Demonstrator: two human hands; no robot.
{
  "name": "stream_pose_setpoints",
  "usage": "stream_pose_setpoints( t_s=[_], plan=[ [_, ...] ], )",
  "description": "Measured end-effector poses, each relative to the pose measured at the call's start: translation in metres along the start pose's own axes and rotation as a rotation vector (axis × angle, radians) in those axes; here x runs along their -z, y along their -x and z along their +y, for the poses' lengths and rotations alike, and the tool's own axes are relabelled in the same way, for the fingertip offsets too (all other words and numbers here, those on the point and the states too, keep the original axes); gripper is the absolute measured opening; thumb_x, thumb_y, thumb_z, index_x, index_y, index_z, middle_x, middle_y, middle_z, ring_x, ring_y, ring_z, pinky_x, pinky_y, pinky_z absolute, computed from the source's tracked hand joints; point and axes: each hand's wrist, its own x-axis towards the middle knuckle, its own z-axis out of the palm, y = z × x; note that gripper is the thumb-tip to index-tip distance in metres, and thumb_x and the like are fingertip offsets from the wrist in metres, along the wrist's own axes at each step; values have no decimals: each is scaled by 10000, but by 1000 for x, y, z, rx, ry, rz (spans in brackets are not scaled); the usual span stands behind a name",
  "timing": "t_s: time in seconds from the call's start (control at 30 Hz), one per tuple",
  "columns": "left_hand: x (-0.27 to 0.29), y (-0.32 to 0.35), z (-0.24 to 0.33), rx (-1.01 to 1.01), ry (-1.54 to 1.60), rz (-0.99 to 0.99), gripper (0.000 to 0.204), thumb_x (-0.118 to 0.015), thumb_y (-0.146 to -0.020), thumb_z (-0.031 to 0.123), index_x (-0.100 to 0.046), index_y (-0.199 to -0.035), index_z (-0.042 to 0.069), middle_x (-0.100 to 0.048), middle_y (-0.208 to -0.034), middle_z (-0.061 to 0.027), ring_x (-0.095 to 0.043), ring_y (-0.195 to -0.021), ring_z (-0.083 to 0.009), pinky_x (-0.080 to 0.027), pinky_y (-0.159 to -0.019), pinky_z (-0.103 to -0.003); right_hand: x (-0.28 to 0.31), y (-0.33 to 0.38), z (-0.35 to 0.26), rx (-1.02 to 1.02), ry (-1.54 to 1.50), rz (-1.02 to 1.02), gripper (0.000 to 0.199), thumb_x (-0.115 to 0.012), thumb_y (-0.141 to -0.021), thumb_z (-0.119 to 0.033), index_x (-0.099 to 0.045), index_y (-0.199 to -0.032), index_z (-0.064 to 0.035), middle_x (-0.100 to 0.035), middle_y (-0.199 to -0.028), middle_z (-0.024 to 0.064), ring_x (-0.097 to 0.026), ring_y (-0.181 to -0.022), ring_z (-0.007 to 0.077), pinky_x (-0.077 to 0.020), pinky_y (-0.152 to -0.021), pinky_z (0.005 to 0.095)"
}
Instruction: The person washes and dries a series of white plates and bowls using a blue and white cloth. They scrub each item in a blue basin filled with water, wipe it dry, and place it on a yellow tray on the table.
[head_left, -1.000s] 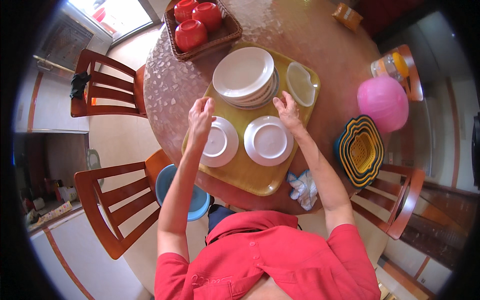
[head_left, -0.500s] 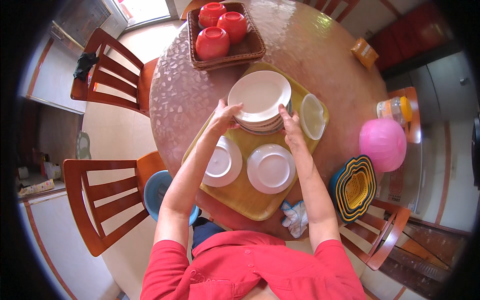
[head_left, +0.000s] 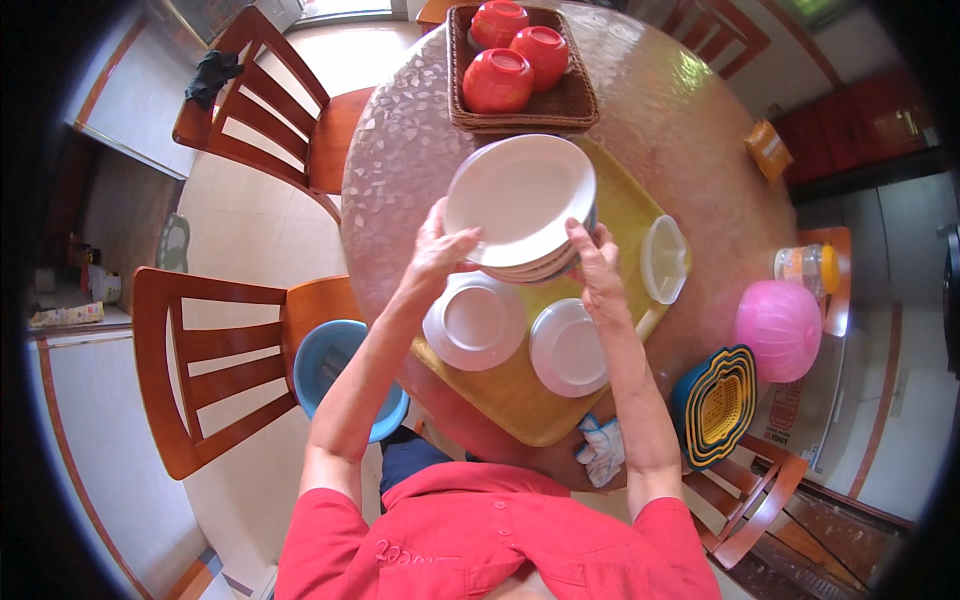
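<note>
The left hand (head_left: 440, 245) has its grip clamped on the left edge of a stack of white plates (head_left: 520, 200), with the thumb on top of the rim. The right hand (head_left: 597, 265) has its grip clamped on the right edge of the same stack. The stack sits in the middle of the frame, a little above center, tilted and held up over the yellow tray (head_left: 520, 400).

Just below the hands, two small white plates lie flat on the tray, side by side: one on the left (head_left: 475, 322) and one on the right (head_left: 568, 347). A clear plastic lid (head_left: 663, 260) lies on the right edge of the tray.

The tray rests on a round tabletop (head_left: 400, 160). At the top of the frame, a brown basket (head_left: 570, 105) holds three red bowls (head_left: 497, 80). At the right are a pink bowl (head_left: 778, 330) and a nest of yellow and blue bowls (head_left: 715, 405). A white cloth (head_left: 603, 450) lies at the near edge. A blue bucket (head_left: 330, 360) stands on the floor at lower left, near a wooden chair (head_left: 190, 370).
</note>
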Motion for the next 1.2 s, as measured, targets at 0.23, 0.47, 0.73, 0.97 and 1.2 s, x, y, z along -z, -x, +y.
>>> stream_pose_setpoints(
  t_s=[0.23, 0.47, 0.73, 0.97, 1.2],
  plan=[
    [93, 14, 13, 47, 21, 262, 597, -635, -768, 149, -346, -1289, 131, -524, -1102, -77, -548, -942, -202, -517, -642, -383, -99, -37, 45, 49, 333, -5, 606, -680, -731, -408, -474, -1118, 10, -575, -957, 88, -562, -824, 167, -471, -648, 289],
    [155, 11, -4, 50, -2, 345, 451, -625, -784, 131, -407, -1178, 117, -522, -1047, -84, -565, -883, -216, -533, -616, -394, -163, -36, 54, 35, 383, -108, 805, -691, -666, -467, -416, -1173, 94, -525, -1093, 314, -518, -1061, 385, -405, -920, 392],
    [162, 4, -25, 97, 44, 368, 406, -587, -814, 118, -395, -1172, 115, -514, -1048, -91, -570, -868, -233, -551, -583, -369, -176, -36, 60, 13, 467, -141, 728, -628, -750, -373, -332, -1293, 11, -402, -1243, 306, -414, -1170, 394, -341, -982, 415],
    [182, -6, -35, 138, 72, 342, 430, -604, -802, 132, -396, -1178, 128, -487, -1099, -87, -549, -886, -264, -547, -577, -379, -195, -16, 63, -28, 574, -65, 770, -453, -841, -476, -182, -1360, 24, -212, -1331, 376, -257, -1250, 466, -209, -1056, 428],
    [177, -3, -27, 152, -46, 308, 485, -640, -797, 302, -394, -1185, 146, -456, -1119, -54, -515, -945, -278, -481, -726, -485, -105, 111, 35, 550, 463, -158, 350, -533, -850, -219, -489, -1121, -2, -445, -1177, 234, -480, -1058, 347, -391, -898, 390]
  ],
)
